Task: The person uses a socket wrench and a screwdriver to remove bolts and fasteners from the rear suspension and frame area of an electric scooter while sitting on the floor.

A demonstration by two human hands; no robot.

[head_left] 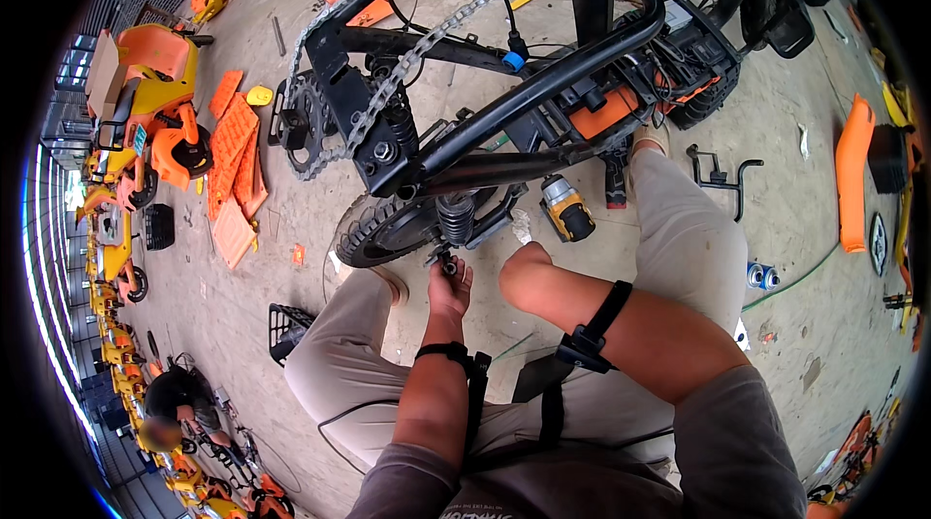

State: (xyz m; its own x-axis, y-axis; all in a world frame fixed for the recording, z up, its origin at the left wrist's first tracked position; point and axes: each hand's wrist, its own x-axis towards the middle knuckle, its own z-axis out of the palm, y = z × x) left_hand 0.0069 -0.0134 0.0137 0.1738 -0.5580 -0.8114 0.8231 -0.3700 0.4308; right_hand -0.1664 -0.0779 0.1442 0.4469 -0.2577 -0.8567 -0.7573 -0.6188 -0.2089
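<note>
Fitting [449, 268] under the shock [454, 218], grasped in the left hand's [450, 288] curled fingers. Right hand [522, 280], at three o'clock from it, has its fingers hidden; I cannot tell its grip. From the left hand: wheel [373, 242] at ten, frame [524, 99] at one, drill [565, 209] at two.

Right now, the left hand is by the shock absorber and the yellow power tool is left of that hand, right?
Not quite: the head view shows the yellow power tool right of the left hand, which is by the shock absorber.
</note>
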